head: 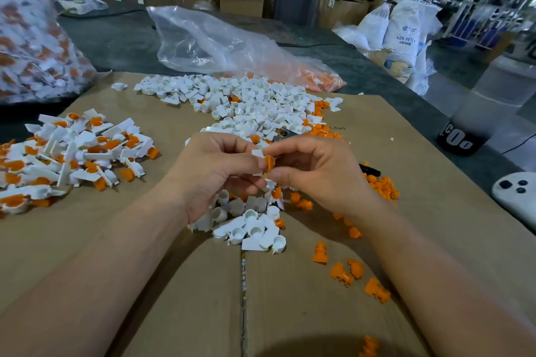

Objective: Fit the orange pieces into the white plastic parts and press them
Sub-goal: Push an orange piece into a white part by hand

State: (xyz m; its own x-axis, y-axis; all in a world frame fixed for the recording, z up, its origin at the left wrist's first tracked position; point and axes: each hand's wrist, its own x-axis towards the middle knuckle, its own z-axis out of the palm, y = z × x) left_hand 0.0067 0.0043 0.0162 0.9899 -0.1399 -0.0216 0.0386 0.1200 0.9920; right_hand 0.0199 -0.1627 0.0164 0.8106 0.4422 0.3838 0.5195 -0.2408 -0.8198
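Cardboard worktop [406, 153]. White parts [246, 101] heaped at centre, fitted units [72, 153] piled left, loose orange pieces [348, 269] scattered right. Above the centre heap, left hand [214, 171] pinches white part [257, 153] and right hand [313, 171] pinches orange piece [269, 164]; the two pieces touch.

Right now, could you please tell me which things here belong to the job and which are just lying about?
Job: left hand and right hand pinching white part and orange piece; white parts pile; loose orange pieces; finished pile.
Lying about: white device; black-based container; white sacks.
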